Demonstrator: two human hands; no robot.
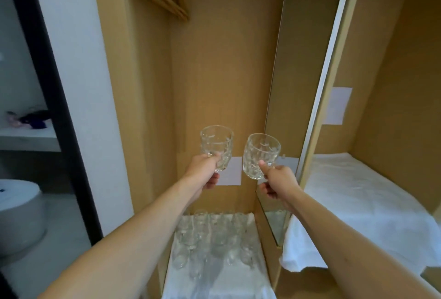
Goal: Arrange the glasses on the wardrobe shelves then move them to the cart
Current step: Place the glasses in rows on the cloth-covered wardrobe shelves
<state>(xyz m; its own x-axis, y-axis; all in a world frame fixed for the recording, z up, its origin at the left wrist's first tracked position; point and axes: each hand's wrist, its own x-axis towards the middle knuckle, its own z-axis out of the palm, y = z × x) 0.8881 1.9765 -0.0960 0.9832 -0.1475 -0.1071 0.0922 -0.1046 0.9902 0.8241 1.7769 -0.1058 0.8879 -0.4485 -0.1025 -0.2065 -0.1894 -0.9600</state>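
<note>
Glasses fill both my hands: left hand grips one glass low on its bowl, right hand grips another, apart so they don't clink, above more glasses on the cloth-covered wardrobe shelf.

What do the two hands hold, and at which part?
Each holds one glass: the left hand grips the left glass at its base, the right hand the right glass likewise.
</note>
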